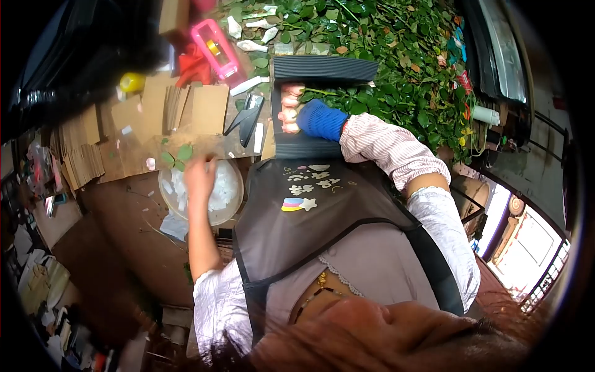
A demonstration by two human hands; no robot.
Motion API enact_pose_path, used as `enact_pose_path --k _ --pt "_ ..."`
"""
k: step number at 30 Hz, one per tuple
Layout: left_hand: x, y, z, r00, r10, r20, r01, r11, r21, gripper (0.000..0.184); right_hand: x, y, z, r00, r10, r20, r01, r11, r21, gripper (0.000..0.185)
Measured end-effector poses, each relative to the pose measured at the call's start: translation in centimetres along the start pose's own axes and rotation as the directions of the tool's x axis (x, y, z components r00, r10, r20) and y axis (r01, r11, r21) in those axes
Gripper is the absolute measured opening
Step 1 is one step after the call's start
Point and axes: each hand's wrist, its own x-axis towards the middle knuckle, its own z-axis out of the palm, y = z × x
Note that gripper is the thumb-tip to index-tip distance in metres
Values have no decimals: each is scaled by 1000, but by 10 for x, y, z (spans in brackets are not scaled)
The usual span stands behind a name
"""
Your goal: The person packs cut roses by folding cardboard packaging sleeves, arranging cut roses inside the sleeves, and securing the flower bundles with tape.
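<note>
My right hand (321, 119), in a blue knitted glove, rests against pale pink rose heads (289, 111). Its fingers point down and left, and their tips are hidden, so any grip is unclear. The roses lie in a row inside a black holder with ribbed sides (325, 68). My bare left hand (199, 178) is over a round, clear tub (234, 214) with white material (222, 191) in it. Near its fingertips is a green leaf sprig (180, 157); whether they touch it cannot be made out. Blur leaves the left fingers' closure unclear.
Cut stems with green leaves (396, 56) cover the table's far right. Left of the holder lie a black stapler-like tool (246, 121), cardboard pieces (209, 108) and a pink tape dispenser (214, 49). White bulb-shaped pieces (251, 46) sit behind. A dark printed apron (310, 204) covers my front.
</note>
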Motion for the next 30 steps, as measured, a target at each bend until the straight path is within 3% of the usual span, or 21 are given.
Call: enact_pose_path --k 1,2,3,4,5,6,8,9,12,13,16,17,21,24,25,28,29,30 --pt "20 39 2 978 -126 165 172 936 -306 23 4 2 -12 990 -13 141 13 1000 1 16" --pt "35 69 13 973 -92 210 198 797 -570 28 4 3 -5 999 -53 -2 53 997 54 16" --pt "55 78 50 987 64 145 73 627 -776 45 3 5 6 985 -86 -147 101 990 97 17" --pt "70 108 57 986 87 140 68 560 -826 65 2 8 11 951 -112 -288 155 979 132 18" --pt "82 124 71 984 138 114 16 568 -823 82 3 -1 -23 985 9 172 -3 999 -36 21" --pt "97 130 90 972 225 70 -108 689 -717 98 -2 0 -30 978 48 203 -47 999 -11 22" --pt "107 137 93 945 324 48 -267 848 -457 107 -9 0 -44 957 120 263 -135 990 41 24" --pt "110 134 93 945 320 71 -252 847 -469 107 -17 3 -58 941 109 321 -132 990 51 27" --pt "110 138 87 936 311 162 -228 890 -394 103 -27 2 -69 961 272 51 -277 945 173 26" --pt "112 137 90 930 314 193 -216 888 -405 100 -21 5 -56 958 269 96 -279 953 117 23" --pt "113 137 89 923 326 204 -223 885 -408 100 -13 12 -22 966 243 -92 -228 962 154 22" --pt "113 135 91 919 340 201 -237 882 -407 100 -10 8 -19 958 272 -84 -265 960 88 17" --pt "115 135 91 911 330 247 -212 889 -405 102 -8 3 -27 954 295 42 -298 944 143 17" --pt "119 138 86 905 331 268 -218 901 -376 107 0 6 -21 960 251 127 -262 962 72 18" --pt "120 140 84 918 311 247 -194 894 -405 101 0 5 -28 959 223 178 -237 970 61 22" --pt "129 140 96 949 278 148 -174 855 -488 90 -10 11 -29 978 183 96 -194 973 124 24" --pt "124 145 96 962 266 57 -213 868 -449 76 -19 9 -44 964 252 82 -263 950 169 24" --pt "120 148 96 964 262 35 -222 874 -432 76 -30 6 -60 945 319 73 -327 921 214 23"
